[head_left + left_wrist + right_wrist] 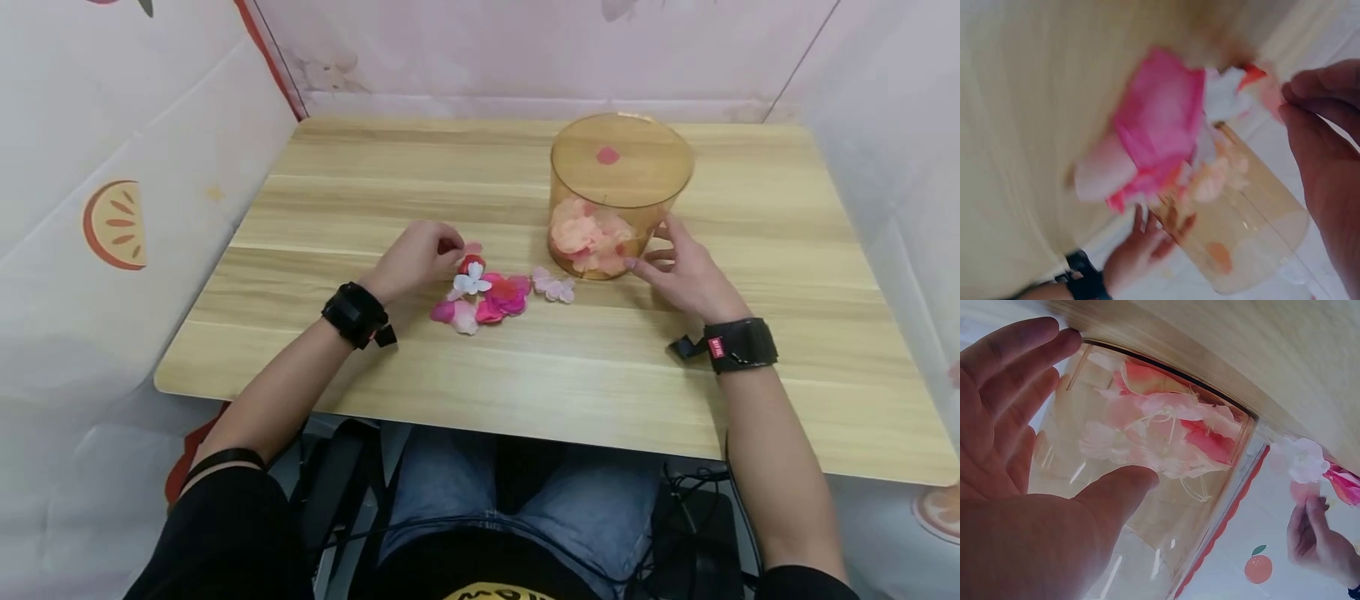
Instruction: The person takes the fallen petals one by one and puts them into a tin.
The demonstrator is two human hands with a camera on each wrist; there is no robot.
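My left hand (448, 247) hovers at the far edge of a small pile of fabric petals (491, 297) in pink, red and white. Its curled fingertips pinch a pale pink petal (472, 248), which the right wrist view also shows as a petal (1300, 490) held by the left hand (1310, 519). My right hand (652, 246) rests with straight fingers and thumb against the side of an amber see-through round container (621, 196). The container has a lid with one petal on it and holds peach and pink petals (1166, 425). The left wrist view is blurred.
The wooden table (525, 392) is walled by pale printed panels on the left, back and right. A loose pale pink flower (555, 286) lies between the pile and the container. My knees are below the table's near edge.
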